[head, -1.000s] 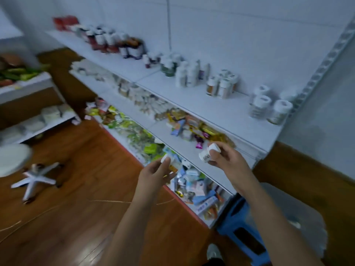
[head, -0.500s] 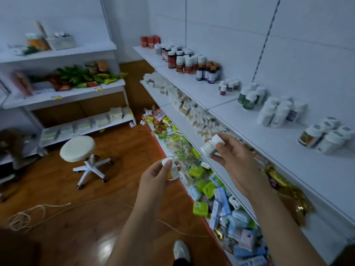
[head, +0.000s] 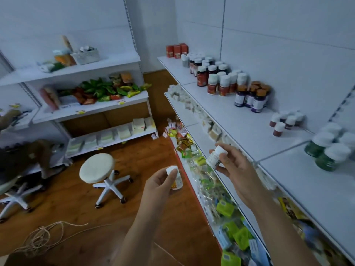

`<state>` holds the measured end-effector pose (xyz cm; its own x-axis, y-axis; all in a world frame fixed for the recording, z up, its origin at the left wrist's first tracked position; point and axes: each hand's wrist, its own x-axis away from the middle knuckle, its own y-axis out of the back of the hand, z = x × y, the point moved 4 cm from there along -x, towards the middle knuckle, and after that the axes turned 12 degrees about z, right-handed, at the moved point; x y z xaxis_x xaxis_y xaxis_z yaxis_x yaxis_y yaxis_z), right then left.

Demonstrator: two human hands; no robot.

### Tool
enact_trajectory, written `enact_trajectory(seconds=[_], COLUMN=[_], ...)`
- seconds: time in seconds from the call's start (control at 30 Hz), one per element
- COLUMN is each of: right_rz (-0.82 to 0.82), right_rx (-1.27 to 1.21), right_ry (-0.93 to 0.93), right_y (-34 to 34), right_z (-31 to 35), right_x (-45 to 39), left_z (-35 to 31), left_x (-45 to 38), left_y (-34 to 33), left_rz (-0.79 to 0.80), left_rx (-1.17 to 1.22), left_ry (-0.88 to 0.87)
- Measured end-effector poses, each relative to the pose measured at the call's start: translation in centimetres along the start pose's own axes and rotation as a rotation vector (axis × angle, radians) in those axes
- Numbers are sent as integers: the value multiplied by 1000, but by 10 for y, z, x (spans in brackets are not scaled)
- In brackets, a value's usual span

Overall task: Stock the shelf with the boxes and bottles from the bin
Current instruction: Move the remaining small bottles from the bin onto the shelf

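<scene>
My left hand (head: 160,184) grips a small white-capped bottle with an orange label (head: 175,178), held over the wooden floor just left of the shelf unit. A little higher and to the right, my right hand (head: 233,169) pinches a white bottle with a printed label (head: 214,157) in front of the shelf edge. The white top shelf (head: 249,129) on the right carries groups of bottles: red-labelled ones (head: 217,81), purple-labelled ones (head: 251,98), small dark ones (head: 284,121) and green ones (head: 328,150). The bin is out of view.
Lower shelves on the right hold small boxes and colourful packets (head: 228,208). A white rolling stool (head: 98,167) stands on the wooden floor to the left, with a coil of cord (head: 40,239) nearer me. Another shelf unit (head: 92,108) with packets lines the far wall.
My view has swung left along the shelf, away from its right end and the blue stool. Both hands keep their bottles, and the right one has risen slightly toward the shelf.
</scene>
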<state>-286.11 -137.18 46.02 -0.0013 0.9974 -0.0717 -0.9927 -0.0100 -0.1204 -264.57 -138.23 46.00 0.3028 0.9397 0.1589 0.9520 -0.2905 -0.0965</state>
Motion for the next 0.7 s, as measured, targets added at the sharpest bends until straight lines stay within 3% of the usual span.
enact_trajectory(seconds=[0.4,0.7], right_rz=[-31,-131], right_rx=[60,226], right_ry=[-3,61], right_y=[-1,-24], right_z=[-25,13], right_x=[-204,-400], left_z=[-10,-89], left_x=[-208,-420], left_y=[77,166], left_rz=[-7,125], left_rx=[-69,-178], left_ry=[31,-29])
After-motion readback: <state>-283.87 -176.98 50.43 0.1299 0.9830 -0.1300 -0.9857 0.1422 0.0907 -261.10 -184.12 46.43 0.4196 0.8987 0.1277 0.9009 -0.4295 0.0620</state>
